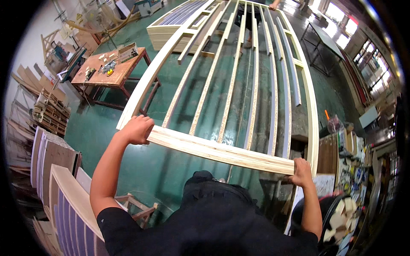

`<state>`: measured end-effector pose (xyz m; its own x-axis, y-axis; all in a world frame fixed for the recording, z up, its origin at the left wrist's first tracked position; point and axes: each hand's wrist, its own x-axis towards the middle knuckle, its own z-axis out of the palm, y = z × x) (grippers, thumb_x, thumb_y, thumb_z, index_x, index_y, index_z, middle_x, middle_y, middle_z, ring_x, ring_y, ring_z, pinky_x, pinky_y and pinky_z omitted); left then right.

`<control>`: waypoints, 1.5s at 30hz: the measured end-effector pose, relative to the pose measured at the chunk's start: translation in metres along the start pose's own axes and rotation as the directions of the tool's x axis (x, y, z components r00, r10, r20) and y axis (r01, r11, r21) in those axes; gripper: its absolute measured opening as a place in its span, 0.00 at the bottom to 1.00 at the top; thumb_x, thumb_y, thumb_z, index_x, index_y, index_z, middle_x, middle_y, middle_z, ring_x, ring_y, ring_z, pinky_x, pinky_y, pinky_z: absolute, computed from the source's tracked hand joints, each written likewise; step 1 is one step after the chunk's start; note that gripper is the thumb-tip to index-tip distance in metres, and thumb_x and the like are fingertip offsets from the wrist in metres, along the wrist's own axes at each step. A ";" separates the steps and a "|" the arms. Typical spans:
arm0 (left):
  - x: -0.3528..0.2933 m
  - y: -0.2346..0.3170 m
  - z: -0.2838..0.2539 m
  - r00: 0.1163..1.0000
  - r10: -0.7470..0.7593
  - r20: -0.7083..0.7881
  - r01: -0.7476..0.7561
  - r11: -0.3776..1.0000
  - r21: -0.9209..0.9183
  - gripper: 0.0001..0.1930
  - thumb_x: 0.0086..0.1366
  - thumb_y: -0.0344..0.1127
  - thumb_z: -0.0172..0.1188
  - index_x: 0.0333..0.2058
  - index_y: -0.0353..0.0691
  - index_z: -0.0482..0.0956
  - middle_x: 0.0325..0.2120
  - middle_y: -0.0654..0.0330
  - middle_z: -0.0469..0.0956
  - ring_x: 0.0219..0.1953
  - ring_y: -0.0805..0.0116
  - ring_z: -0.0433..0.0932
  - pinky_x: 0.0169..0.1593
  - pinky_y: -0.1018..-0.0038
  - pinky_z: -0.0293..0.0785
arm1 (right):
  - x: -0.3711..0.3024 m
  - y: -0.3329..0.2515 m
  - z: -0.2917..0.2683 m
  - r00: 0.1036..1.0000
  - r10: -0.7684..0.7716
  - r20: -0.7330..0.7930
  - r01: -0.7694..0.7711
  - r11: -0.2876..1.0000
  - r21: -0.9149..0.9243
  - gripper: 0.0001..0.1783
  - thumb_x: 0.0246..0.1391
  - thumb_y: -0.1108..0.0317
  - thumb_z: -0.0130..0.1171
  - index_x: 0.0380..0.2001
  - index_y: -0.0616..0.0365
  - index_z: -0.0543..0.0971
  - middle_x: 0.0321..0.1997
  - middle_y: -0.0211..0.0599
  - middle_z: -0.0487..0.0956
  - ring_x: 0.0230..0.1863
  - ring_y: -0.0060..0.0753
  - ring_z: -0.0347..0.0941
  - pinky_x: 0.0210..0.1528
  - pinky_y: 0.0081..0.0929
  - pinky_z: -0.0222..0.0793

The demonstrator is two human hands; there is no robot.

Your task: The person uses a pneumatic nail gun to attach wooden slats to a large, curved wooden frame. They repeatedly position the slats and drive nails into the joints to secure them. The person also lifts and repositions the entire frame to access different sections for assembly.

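Observation:
A large pale wooden frame [222, 150] stretches out in front of me, with several long, narrow slats running lengthwise inside it. My left hand [139, 129] is closed over the near rail at its left corner. At the right corner, my right hand [301, 173] wraps round the same rail, fingers mostly hidden behind the wood. The frame appears held above the floor. Another person's hand [273, 6] is at its far end, with that person's legs partly visible behind the slats.
A wooden workbench [100, 79] with hardware and small blocks stands left. Behind it is a stack of similar frames [164, 40]. Panels [70, 205] lean at lower left. A small wooden trestle [143, 209] is near my left side; a bin of offcuts [341, 217] is at right.

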<state>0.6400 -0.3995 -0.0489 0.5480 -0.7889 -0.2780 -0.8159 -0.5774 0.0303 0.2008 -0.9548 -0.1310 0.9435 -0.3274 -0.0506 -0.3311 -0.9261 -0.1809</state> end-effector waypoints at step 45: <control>0.975 -0.682 -0.161 0.999 0.032 -0.029 -0.033 0.999 -0.021 0.30 0.46 0.40 0.78 0.47 0.44 0.74 0.46 0.55 0.77 0.53 0.49 0.74 0.58 0.54 0.68 | 1.168 0.015 0.019 0.990 0.104 0.096 -0.094 0.991 -0.100 0.41 0.27 0.56 0.86 0.44 0.60 0.74 0.43 0.47 0.77 0.50 0.60 0.73 0.53 0.52 0.67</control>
<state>1.7602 -0.8086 -0.1854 0.5265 -0.8130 -0.2487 -0.8295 -0.5554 0.0594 1.2978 -1.3476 -0.2118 0.9009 -0.4022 -0.1632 -0.4180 -0.9053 -0.0763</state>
